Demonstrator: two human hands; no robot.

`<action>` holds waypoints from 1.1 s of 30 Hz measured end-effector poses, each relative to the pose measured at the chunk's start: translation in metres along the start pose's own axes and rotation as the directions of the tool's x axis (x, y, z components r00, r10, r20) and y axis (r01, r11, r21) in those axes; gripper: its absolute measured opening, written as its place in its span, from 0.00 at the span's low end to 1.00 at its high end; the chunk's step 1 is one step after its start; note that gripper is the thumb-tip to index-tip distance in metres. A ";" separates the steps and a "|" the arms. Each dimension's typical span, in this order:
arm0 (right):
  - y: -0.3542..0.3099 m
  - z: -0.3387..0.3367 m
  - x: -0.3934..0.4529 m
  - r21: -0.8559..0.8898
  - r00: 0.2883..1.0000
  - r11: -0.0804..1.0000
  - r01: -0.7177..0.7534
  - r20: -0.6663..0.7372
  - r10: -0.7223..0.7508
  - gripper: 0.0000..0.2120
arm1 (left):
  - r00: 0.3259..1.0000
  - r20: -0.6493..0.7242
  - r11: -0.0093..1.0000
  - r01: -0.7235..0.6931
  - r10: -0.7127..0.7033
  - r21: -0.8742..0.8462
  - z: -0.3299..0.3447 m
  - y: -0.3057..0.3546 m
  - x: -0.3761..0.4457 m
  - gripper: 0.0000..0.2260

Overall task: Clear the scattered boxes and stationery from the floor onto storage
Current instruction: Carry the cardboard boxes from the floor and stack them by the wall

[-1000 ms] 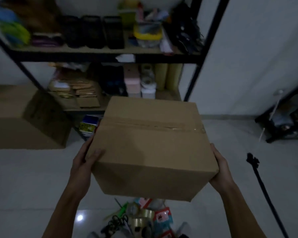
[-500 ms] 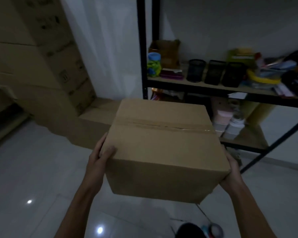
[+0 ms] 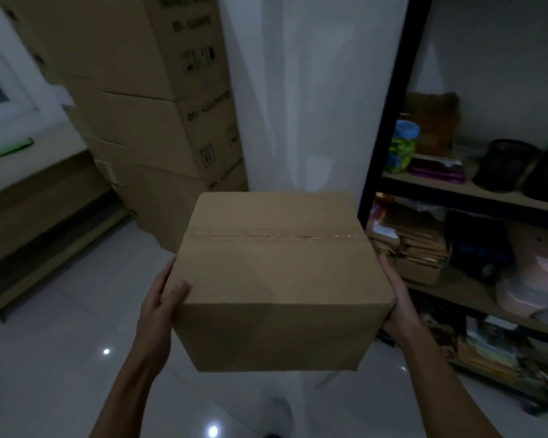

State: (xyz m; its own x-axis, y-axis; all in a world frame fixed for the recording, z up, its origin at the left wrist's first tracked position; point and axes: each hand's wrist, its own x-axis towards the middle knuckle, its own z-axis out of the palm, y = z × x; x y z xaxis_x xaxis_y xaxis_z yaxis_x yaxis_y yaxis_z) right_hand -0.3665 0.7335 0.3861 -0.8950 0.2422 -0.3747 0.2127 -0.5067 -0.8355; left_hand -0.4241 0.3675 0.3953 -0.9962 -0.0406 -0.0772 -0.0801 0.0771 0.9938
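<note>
Both hands, left [image 3: 159, 314] and right [image 3: 400, 306], grip the level cardboard box [image 3: 276, 279], tape seam running left-right.

Plain brown box [image 3: 279, 273], black shelf frame [image 3: 389, 121], glossy white floor [image 3: 60, 343], perhaps purple pouch [image 3: 437, 172].

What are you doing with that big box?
A person is carrying a taped-up cardboard box off the floor, with the left hand on one side and the right hand on the other. Ahead on the left is a tall stack of cardboard boxes. On the right is a black shelf rack with pen cups and paper stuff on it. The box has not been put down yet.
</note>
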 end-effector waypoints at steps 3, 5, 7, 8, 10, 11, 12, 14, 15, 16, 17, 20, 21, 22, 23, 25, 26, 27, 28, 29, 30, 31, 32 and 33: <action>0.001 0.036 0.043 -0.001 1.000 1.000 -0.027 -0.001 0.027 0.22 | 1.000 0.017 1.000 0.000 -0.001 0.021 -0.021 0.003 0.052 0.25; 0.002 0.053 0.071 -0.003 1.000 1.000 -0.017 -0.014 0.017 0.21 | 0.999 0.032 0.998 0.013 -0.015 0.054 -0.033 0.007 0.087 0.28; 0.002 0.066 0.101 -0.023 1.000 1.000 0.003 -0.013 -0.003 0.21 | 0.998 0.057 0.997 0.001 -0.006 0.079 -0.039 0.011 0.123 0.30; 0.001 0.073 0.112 -0.034 1.000 0.999 0.006 -0.022 -0.007 0.20 | 0.998 0.070 0.996 -0.010 0.004 0.088 -0.040 0.013 0.140 0.30; -0.003 0.087 0.130 -0.051 0.999 0.999 0.005 -0.048 -0.008 0.18 | 0.996 0.089 0.997 -0.020 0.013 0.072 -0.042 0.011 0.171 0.27; -0.004 0.093 0.137 -0.052 0.997 0.999 0.004 -0.072 -0.007 0.18 | 0.995 0.098 0.998 -0.007 0.002 0.055 -0.043 0.008 0.183 0.26; -0.004 0.096 0.145 -0.049 0.996 0.999 0.004 -0.094 -0.008 0.17 | 0.995 0.103 0.999 -0.001 -0.004 0.043 -0.042 0.006 0.195 0.25; -0.007 0.102 0.165 -0.058 0.993 0.998 0.001 -0.119 -0.008 0.18 | 0.992 0.129 0.999 -0.001 -0.005 0.046 -0.039 0.005 0.222 0.23; -0.009 0.105 0.175 -0.071 0.991 0.997 -0.001 -0.132 -0.009 0.18 | 0.989 0.148 0.999 0.002 -0.009 0.048 -0.038 0.003 0.239 0.23; -0.012 0.108 0.184 -0.083 0.989 0.997 0.000 -0.150 -0.013 0.18 | 0.986 0.164 0.999 0.008 -0.015 0.047 -0.037 0.002 0.255 0.23; -0.013 0.111 0.194 -0.092 0.986 0.996 0.007 -0.167 -0.023 0.18 | 0.984 0.179 0.999 0.012 -0.020 0.045 -0.036 0.001 0.272 0.24; -0.015 0.124 0.224 -0.091 0.970 0.995 0.047 -0.233 -0.067 0.16 | 0.966 0.257 0.999 0.031 -0.038 0.033 -0.033 -0.005 0.324 0.24; -0.015 0.129 0.233 -0.084 0.964 0.995 0.057 -0.255 -0.077 0.15 | 0.958 0.282 0.999 0.045 -0.051 0.029 -0.031 -0.005 0.340 0.24; -0.015 0.133 0.243 -0.076 0.959 0.994 0.077 -0.268 -0.094 0.15 | 0.950 0.307 0.999 0.046 -0.053 0.028 -0.029 -0.006 0.356 0.23; -0.015 0.135 0.256 -0.081 0.951 0.992 0.096 -0.287 -0.116 0.15 | 0.944 0.329 0.999 0.034 -0.042 0.029 -0.026 -0.005 0.373 0.23; -0.019 0.141 0.278 -0.101 0.934 0.991 0.089 -0.338 -0.118 0.17 | 0.929 0.369 0.999 0.022 -0.033 0.034 -0.021 -0.003 0.406 0.24; -0.019 0.144 0.288 -0.120 0.925 0.990 0.073 -0.364 -0.112 0.17 | 0.909 0.413 0.998 0.033 -0.050 0.048 -0.018 -0.004 0.427 0.24; -0.020 0.147 0.295 -0.152 0.926 0.987 0.053 -0.364 -0.105 0.17 | 0.895 0.442 0.997 0.037 -0.062 0.066 -0.015 -0.005 0.440 0.25; -0.019 0.150 0.301 -0.181 0.927 0.983 0.035 -0.361 -0.099 0.17 | 0.882 0.465 0.996 0.037 -0.071 0.081 -0.013 -0.006 0.452 0.25; -0.018 0.152 0.310 -0.198 0.919 0.980 0.029 -0.381 -0.104 0.17 | 0.862 0.501 0.994 0.024 -0.076 0.110 -0.008 -0.007 0.471 0.25; -0.018 0.156 0.319 -0.219 0.905 0.975 0.038 -0.406 -0.127 0.16 | 0.842 0.535 0.990 -0.009 -0.070 0.144 -0.003 -0.007 0.490 0.25; -0.018 0.159 0.329 -0.251 0.893 0.967 0.051 -0.422 -0.156 0.15 | 0.820 0.570 0.984 -0.053 -0.053 0.168 0.002 -0.006 0.509 0.24; -0.019 0.161 0.338 -0.289 0.883 0.956 0.051 -0.434 -0.178 0.14 | 0.801 0.598 0.974 -0.102 -0.041 0.203 0.008 -0.006 0.525 0.24; -0.019 0.161 0.347 -0.325 0.874 0.945 0.040 -0.447 -0.191 0.15 | 0.778 0.628 0.958 -0.152 -0.036 0.242 0.014 -0.007 0.539 0.25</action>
State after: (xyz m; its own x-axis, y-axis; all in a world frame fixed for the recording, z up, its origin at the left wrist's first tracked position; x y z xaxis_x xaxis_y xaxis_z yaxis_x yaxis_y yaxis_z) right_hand -0.7443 0.6942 0.3365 -0.6477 0.6780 -0.3477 0.2923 -0.2003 -0.9351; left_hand -0.9612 0.3593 0.3455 -0.7934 0.5910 -0.1456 0.0660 0.3212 0.9447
